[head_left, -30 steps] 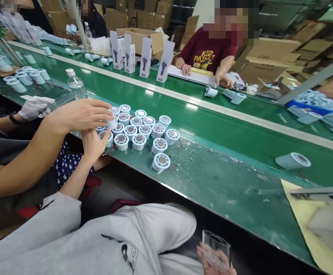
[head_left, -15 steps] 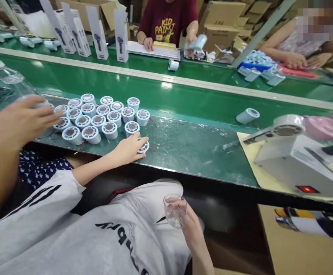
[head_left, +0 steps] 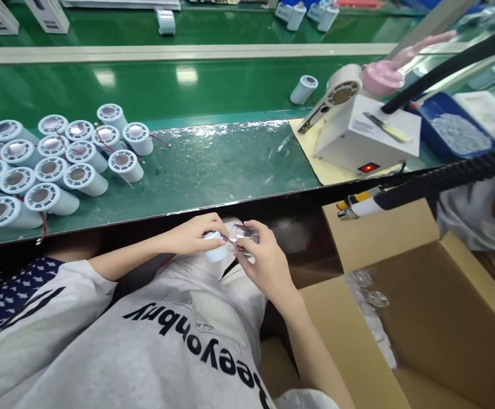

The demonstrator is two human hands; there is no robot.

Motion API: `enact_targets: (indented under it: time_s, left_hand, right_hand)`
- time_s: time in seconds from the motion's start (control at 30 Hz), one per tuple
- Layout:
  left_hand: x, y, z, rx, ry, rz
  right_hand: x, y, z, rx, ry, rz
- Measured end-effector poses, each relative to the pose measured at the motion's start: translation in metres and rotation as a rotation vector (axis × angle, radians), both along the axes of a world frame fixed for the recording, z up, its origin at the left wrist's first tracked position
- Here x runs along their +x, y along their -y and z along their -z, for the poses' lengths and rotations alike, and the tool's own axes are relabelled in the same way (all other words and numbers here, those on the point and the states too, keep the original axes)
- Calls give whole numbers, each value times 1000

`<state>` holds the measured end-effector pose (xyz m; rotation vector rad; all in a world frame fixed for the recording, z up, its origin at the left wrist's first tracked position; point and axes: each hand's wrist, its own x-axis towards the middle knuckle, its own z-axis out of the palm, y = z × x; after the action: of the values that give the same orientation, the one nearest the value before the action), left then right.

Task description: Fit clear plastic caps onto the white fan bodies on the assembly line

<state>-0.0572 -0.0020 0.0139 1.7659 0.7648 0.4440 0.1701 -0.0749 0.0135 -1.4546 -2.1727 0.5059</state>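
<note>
Above my lap, in front of the bench edge, my left hand (head_left: 190, 234) grips a light-blue cylindrical housing (head_left: 216, 253). Close against it on the right, my right hand (head_left: 268, 258) holds a clear plastic cup (head_left: 239, 232) tilted on its side. Thin dark-red wires seem to run between the two pieces, though fingers cover part of them. More light-blue housings (head_left: 86, 179) with slotted round tops and red wires stand in a group on the left of the bench.
A grey box with a lit red switch (head_left: 369, 167) sits on yellow paper, with a white handheld fan body (head_left: 345, 85) beside it. One housing (head_left: 303, 90) stands near the green belt (head_left: 230, 85). An opened carton (head_left: 366, 335) with clear parts is at lower right.
My left hand has lifted a light-blue housing off the bench and brought it to my lap. The clear cup in my right hand has come up beside it. The view has swung right and down.
</note>
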Motion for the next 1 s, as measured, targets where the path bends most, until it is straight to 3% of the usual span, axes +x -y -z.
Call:
enact_targets:
  time_s: [0.07,0.17,0.33,0.5,0.6,0.73,0.83,1.0]
  left_hand:
    - [4,2,-1,81,-14,-42]
    - [7,5,6,115,-7,-92]
    - [6,5,17,189,65,36]
    - [5,7,9,62,148,133]
    - [6,12,8,-137,191,61]
    - [4,18,14,-413,312,-15]
    - [1,19,13,-440,290,21]
    - [-2,18,5,-329,291,95]
  right_hand:
    - [5,3,-2,-157,-167,-6]
    - [6,6,-6,-269,-431,77]
    - [3,5,-6,-347,-742,272]
    - [6,5,-2,-418,-958,332]
    - [10,9,-1,-377,-912,188]
    - [15,18,1,-148,-585,19]
    - [17,25,3,-69,-521,-22]
    - [18,29,2,-182,-625,-26]
